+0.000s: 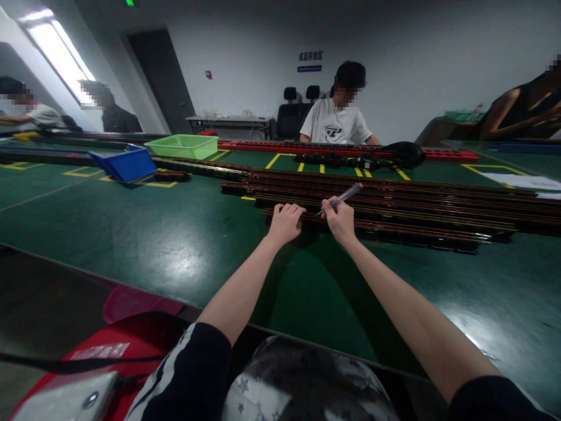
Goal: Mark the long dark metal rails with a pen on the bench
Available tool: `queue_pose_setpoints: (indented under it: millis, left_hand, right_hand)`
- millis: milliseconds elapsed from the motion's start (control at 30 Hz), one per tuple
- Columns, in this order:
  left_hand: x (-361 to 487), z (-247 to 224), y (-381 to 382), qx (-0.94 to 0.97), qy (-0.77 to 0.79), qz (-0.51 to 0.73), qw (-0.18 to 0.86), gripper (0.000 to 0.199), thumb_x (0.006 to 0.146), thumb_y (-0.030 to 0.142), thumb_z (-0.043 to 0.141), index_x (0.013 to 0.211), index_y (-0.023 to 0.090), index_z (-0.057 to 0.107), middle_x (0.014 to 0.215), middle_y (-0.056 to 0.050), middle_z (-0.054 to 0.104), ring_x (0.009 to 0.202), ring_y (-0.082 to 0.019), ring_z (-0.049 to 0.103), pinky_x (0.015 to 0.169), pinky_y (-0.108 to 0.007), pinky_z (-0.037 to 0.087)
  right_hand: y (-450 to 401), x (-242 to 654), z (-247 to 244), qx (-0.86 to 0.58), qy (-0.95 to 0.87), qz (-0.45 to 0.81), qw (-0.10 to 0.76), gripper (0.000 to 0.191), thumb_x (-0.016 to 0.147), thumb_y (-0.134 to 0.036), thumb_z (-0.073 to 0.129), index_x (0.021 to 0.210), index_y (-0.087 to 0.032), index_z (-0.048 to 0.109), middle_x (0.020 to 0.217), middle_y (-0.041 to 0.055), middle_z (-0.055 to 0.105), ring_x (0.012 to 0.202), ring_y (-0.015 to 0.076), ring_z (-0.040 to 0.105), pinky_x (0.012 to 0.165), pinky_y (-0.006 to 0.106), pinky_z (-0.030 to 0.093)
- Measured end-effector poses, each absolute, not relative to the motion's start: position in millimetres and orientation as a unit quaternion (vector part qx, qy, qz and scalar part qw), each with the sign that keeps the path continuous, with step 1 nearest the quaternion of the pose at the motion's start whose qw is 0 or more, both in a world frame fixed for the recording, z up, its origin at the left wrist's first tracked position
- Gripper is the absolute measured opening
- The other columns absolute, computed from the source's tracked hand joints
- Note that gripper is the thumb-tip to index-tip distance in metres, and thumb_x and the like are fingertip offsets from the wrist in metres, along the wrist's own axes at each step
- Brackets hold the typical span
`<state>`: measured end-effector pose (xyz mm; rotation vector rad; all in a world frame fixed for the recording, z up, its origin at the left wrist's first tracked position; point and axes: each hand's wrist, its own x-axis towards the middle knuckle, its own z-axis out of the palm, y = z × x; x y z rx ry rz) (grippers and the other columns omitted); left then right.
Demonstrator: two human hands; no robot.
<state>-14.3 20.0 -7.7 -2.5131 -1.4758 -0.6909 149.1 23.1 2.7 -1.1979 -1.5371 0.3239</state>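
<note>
Long, dark, copper-tinted strips (394, 202) lie side by side in a wide bundle across the green table. My left hand (287, 224) rests on the left part of the nearest strips (421, 234), its fingers curled over and gripping the edge. In my right hand (340, 221), closed in a pen-like grip, is a slim screwdriver (349, 192) with a translucent handle. Its handle tilts up to the right, and its thin tip points down at the strips between my hands. Whether the tip touches a strip I cannot tell.
Beyond the strips sit a blue bin (125, 164), a green basket (184, 146), a red rail (451, 155) and a black cable bundle (403, 154). A person in a white shirt (335, 123) sits opposite; others work at both sides. White paper (521, 180) lies at right.
</note>
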Motion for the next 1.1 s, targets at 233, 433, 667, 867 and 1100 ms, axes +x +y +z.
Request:
queue_pose_setpoints:
  millis: [233,433,667,867,1100]
  left_hand:
    - [-13.5,-5.5,17.9,-0.837,-0.494,-0.223,0.075,0.042,0.076,0.004,0.046,0.114,0.018,0.059,0.119,-0.006,0.064,0.111,-0.023,0.054,0.099,-0.043,0.033]
    - [-14.1,-7.0,20.1,-0.831,-0.502,-0.229,0.073,0.044,0.074,-0.001,0.045,0.111,0.019,0.059,0.117,-0.005,0.065,0.111,-0.022,0.054,0.099,-0.043,0.032]
    - [-14.7,-7.5,22.1,-0.821,-0.518,-0.234,0.058,0.043,0.073,0.0,0.046,0.109,0.018,0.058,0.114,-0.006,0.066,0.11,-0.022,0.055,0.099,-0.042,0.032]
    - [-16.2,-8.1,23.9,-0.815,-0.522,-0.248,0.04,0.039,0.075,0.001,0.044,0.106,0.019,0.06,0.109,-0.005,0.068,0.107,-0.021,0.057,0.099,-0.042,0.031]
    - [-17.0,-11.5,27.1,-0.815,-0.514,-0.265,0.03,0.042,0.076,-0.001,0.039,0.105,0.02,0.061,0.108,-0.003,0.069,0.105,-0.019,0.059,0.101,-0.042,0.03]
  right_hand:
    - [23.3,148.5,2.0,-0.502,-0.644,0.14,0.56,0.034,0.084,-0.048,0.048,0.065,-0.02,0.053,0.053,0.0035,0.06,0.052,0.0184,0.059,0.059,0.029,0.045]
    - [23.5,149.1,1.4,-0.502,-0.647,0.135,0.558,0.035,0.084,-0.048,0.047,0.064,-0.02,0.053,0.053,0.0034,0.06,0.052,0.0184,0.059,0.059,0.029,0.045]
    - [23.9,149.8,1.1,-0.5,-0.644,0.14,0.562,0.035,0.084,-0.047,0.048,0.064,-0.019,0.054,0.054,0.004,0.06,0.052,0.0177,0.059,0.058,0.029,0.045]
    - [21.8,149.8,2.2,-0.5,-0.634,0.146,0.571,0.035,0.085,-0.046,0.048,0.064,-0.019,0.055,0.054,0.0033,0.059,0.051,0.0171,0.058,0.059,0.029,0.045]
    - [24.2,152.8,2.7,-0.519,-0.598,0.142,0.593,0.031,0.084,-0.04,0.048,0.062,-0.019,0.052,0.05,0.0014,0.056,0.048,0.0168,0.055,0.058,0.029,0.043]
